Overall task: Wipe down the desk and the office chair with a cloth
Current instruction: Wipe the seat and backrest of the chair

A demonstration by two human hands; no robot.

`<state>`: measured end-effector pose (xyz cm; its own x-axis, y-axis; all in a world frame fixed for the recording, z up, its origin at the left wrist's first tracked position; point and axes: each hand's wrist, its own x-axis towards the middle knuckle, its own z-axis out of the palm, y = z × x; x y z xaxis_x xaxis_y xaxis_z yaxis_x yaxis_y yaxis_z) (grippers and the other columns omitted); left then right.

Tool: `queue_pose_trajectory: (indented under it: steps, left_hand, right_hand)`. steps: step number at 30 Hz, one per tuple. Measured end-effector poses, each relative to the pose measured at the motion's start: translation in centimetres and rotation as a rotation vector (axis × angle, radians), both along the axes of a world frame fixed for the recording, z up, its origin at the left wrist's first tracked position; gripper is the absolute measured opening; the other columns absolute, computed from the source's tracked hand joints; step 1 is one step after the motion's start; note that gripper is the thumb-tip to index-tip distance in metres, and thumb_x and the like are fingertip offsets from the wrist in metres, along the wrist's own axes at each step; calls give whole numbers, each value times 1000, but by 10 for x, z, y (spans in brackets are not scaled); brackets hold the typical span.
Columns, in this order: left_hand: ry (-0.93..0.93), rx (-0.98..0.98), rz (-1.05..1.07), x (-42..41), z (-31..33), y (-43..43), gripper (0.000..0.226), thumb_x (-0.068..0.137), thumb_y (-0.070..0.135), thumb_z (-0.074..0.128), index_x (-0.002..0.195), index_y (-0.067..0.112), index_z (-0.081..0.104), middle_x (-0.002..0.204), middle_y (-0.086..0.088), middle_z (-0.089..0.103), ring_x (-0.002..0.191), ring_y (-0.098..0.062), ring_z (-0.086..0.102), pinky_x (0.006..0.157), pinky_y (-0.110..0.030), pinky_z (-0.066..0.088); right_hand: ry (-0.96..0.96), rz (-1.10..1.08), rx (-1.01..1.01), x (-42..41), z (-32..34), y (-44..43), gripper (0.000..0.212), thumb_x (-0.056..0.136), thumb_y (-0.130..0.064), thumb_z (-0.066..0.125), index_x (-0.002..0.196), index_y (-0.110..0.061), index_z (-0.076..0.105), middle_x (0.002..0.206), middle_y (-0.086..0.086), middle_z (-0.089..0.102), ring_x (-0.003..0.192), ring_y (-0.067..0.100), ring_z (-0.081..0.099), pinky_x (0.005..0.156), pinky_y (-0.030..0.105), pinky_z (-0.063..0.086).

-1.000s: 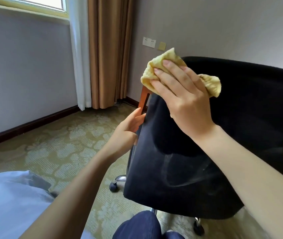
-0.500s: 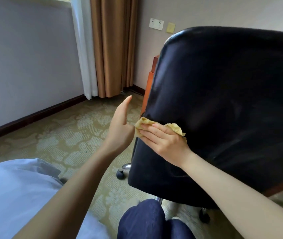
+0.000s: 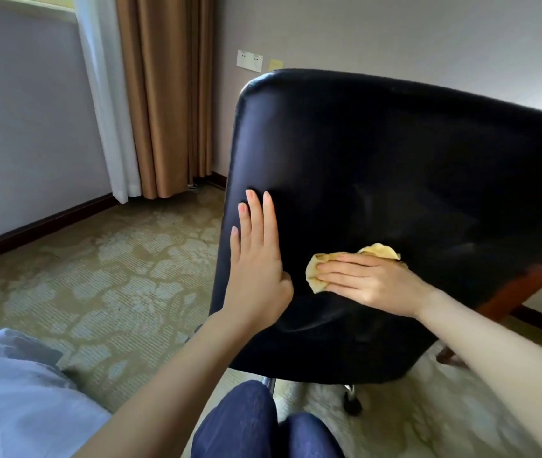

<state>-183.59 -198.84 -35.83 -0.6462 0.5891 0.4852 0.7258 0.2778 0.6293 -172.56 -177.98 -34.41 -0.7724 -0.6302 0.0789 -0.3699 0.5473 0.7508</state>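
The back of a black leather office chair (image 3: 395, 166) fills the middle and right of the head view, tilted toward me. My right hand (image 3: 368, 282) presses a crumpled yellow cloth (image 3: 319, 269) flat against the lower part of the backrest. My left hand (image 3: 256, 259) lies flat with fingers spread on the chair's left edge, holding nothing. A reddish wooden armrest (image 3: 514, 292) shows at the chair's right. The desk is not in view.
Patterned green carpet (image 3: 104, 259) spreads to the left. Tan curtains (image 3: 164, 94) and a white sheer hang in the corner. Chair casters (image 3: 352, 401) stand below the seat. My knees in blue trousers (image 3: 256, 428) are at the bottom, a white sleeve at lower left.
My right hand has slid the cloth from the top of the backrest down to its lower part and rightward. My left hand moved from the chair's edge to lie flat on its back.
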Motion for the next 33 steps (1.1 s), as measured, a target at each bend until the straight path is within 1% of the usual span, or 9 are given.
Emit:
queue_pose_trajectory:
  steps: [3,7,11,15,19,24,28,31,33]
  left_hand:
    - [28,-28,10,-4,-4,1,110,70,-6,46,130,31,-39,138,9,-48,134,-13,-39,110,-28,-19]
    - [75,-51,11,-13,-4,-1,109,71,-7,46,131,28,-38,136,10,-49,132,-10,-41,108,-23,-21]
    - [100,-110,45,-21,-1,-3,107,73,-4,47,133,25,-37,138,8,-47,132,-11,-37,111,-28,-15]
    - [119,-228,126,-33,5,-7,104,77,4,52,144,13,-27,147,-1,-38,141,-18,-26,116,-36,-6]
    - [112,-311,152,-51,17,-12,100,77,5,50,147,11,-22,155,-5,-29,145,-20,-17,117,-40,0]
    - [-56,-289,125,-71,31,-16,98,74,-8,42,150,16,-14,157,2,-24,147,-22,-8,118,-42,4]
    - [-91,-158,76,-69,33,-12,100,71,-13,43,151,18,-9,158,2,-18,147,-27,-2,117,-45,12]
    - [-75,-102,-29,-54,28,-3,107,68,-15,45,150,24,-11,157,5,-22,147,-28,-2,115,-48,18]
    - [-33,-127,-93,-43,23,4,110,67,-15,47,149,27,-13,156,3,-26,145,-33,6,111,-47,24]
  right_hand:
    - [72,-4,-40,9,39,2,34,88,3,56,119,-8,65,130,7,58,123,19,53,104,36,42]
    - [259,64,-33,5,93,-9,31,91,4,58,117,-8,66,126,8,61,120,21,54,100,38,46]
    - [501,173,-74,-17,129,-34,24,90,-1,62,109,-13,71,121,3,64,116,18,58,93,35,51]
    - [689,232,-262,-58,132,-66,23,94,-4,58,109,-15,72,117,1,66,114,18,60,96,35,48]
    - [775,197,-404,-92,109,-82,21,95,-7,57,108,-12,72,116,2,67,113,18,61,99,33,46]
    - [653,85,-436,-93,32,-70,22,90,1,60,103,-10,74,114,4,68,109,18,63,101,33,43]
    - [451,-25,-446,-65,-35,-52,28,93,1,51,112,-9,69,119,3,66,113,17,61,99,34,47]
    - [270,-138,-337,-36,-72,-35,33,89,-3,50,117,-11,67,126,2,62,118,15,57,102,32,45]
    - [153,-185,-209,-15,-83,-21,35,87,-8,51,118,-13,66,129,0,60,120,14,55,104,31,43]
